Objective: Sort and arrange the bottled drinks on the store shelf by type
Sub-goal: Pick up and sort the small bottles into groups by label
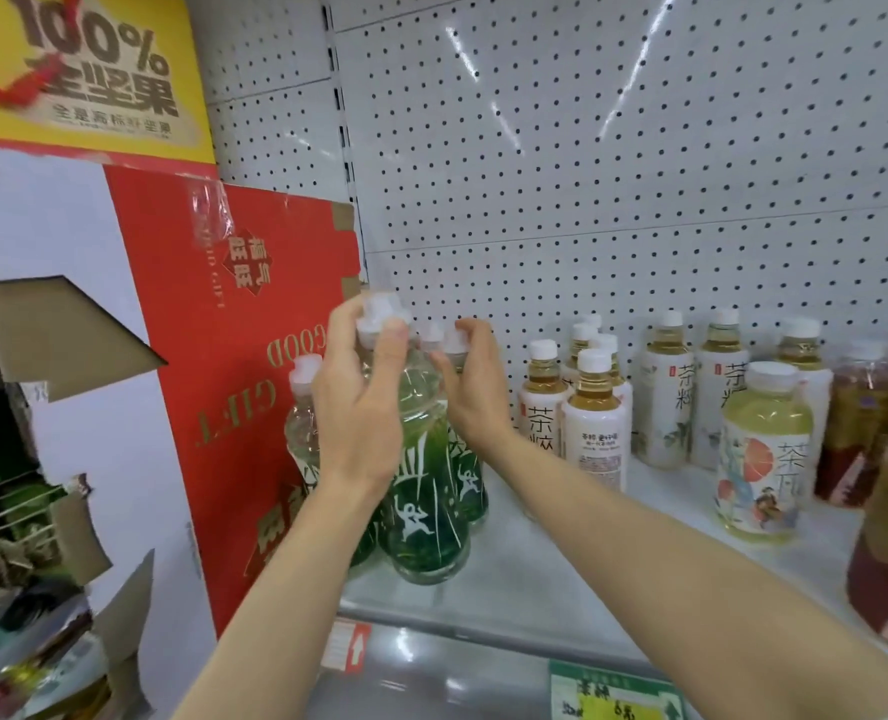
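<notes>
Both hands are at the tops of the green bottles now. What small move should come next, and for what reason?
Probably set the front green bottle squarely down and let go. The left hand grips its neck under the white cap, and the right hand pinches the cap of the green bottle behind. They already stand together beside the red carton, apart from the tea bottles.

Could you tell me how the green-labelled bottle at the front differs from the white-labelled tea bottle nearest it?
The green bottle holds clear liquid; the tea bottle holds amber liquid. The green bottle's label is dark green with white figures, the tea bottle's white with dark text. The left hand grips the green bottle; nothing touches the tea bottle. Both stand upright with white caps.
</notes>
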Available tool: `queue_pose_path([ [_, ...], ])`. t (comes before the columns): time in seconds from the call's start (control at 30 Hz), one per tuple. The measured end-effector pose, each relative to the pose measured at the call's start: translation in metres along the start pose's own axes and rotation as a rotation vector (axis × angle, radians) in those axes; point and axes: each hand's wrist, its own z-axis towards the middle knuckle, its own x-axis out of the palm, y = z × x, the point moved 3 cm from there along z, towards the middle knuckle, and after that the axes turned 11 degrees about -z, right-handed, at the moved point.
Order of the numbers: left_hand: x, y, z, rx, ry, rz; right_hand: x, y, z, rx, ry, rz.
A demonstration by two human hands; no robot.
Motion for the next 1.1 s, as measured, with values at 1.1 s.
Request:
queue_pose_path([
  [1.1, 0.042, 0.035, -0.039, 0.284, 0.364, 0.945, -0.048, -0.071, -0.141, -0.438, -0.034, -0.715],
])
